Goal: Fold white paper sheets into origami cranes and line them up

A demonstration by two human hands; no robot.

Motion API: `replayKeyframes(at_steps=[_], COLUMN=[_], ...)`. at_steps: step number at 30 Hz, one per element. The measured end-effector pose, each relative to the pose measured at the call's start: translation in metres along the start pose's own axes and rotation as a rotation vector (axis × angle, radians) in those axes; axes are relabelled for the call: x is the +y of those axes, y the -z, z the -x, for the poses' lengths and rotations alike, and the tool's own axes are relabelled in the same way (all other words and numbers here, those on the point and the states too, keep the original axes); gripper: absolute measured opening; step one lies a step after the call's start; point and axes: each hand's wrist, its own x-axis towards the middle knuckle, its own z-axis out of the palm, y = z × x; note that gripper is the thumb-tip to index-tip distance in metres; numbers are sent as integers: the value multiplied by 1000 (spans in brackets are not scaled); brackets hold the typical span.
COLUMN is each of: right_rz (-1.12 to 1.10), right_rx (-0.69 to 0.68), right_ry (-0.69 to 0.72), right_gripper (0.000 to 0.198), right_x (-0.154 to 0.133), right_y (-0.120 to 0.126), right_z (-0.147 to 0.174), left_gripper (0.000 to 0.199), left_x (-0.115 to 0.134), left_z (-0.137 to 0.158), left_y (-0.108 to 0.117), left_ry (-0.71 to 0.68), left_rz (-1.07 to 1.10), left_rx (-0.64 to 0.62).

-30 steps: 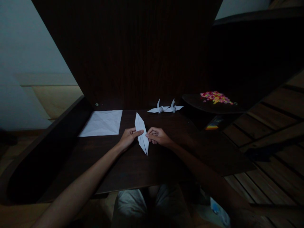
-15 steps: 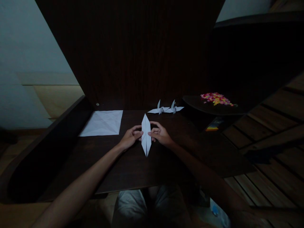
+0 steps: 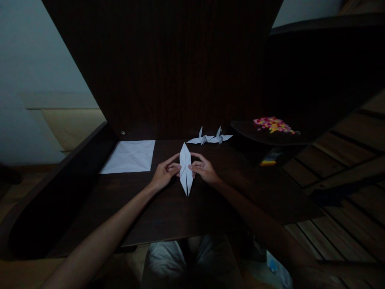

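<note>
Between my hands is a white folded paper (image 3: 186, 168), a long diamond shape with a slit running down its lower half. My left hand (image 3: 166, 171) pinches its left edge, thumb on the front and fingers behind. On the opposite edge my right hand (image 3: 204, 168) grips it in the same way, with the index finger stretched along the upper side. Behind it, two white origami cranes (image 3: 205, 139) sit side by side on the dark desk (image 3: 156, 216). A creased white sheet of paper (image 3: 129, 156) lies flat to the left.
A heap of small pink, red and yellow pieces (image 3: 275, 125) lies on a dark side shelf (image 3: 243, 130) at the right. A raised dark side panel (image 3: 60, 192) borders the desk on the left. The tall dark back panel (image 3: 168, 68) rises behind the cranes.
The folded paper has tilted slightly, its lower tip shifting right and up, and the slit looks wider. My right index finger has moved a little higher along the edge.
</note>
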Motion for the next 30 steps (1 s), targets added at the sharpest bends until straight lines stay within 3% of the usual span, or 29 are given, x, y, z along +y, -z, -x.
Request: replayKeyframes(at_steps=[6, 9, 16, 23, 26, 30], right_rz=[14, 16, -3, 27, 19, -16], right_rx=[-20, -1, 15, -14, -7, 30], right_ry=[13, 25, 14, 18, 28, -4], right_gripper=[43, 41, 47, 33, 37, 54], right_x=[5, 6, 3, 4, 3, 0], right_y=[1, 1, -1, 1, 0, -1], right_z=[-2, -3, 0, 0, 0, 1], left_gripper=[51, 42, 41, 24, 28, 53], left_x=[-3, -5, -2, 1, 2, 4], left_z=[-1, -1, -1, 1, 1, 1], left_y=[0, 0, 1, 0, -1, -2], left_ry=[-35, -46, -80, -70, -67, -42], left_rz=[-2, 3, -30, -160, -120, -23], left_rx=[25, 10, 49, 97, 89, 63])
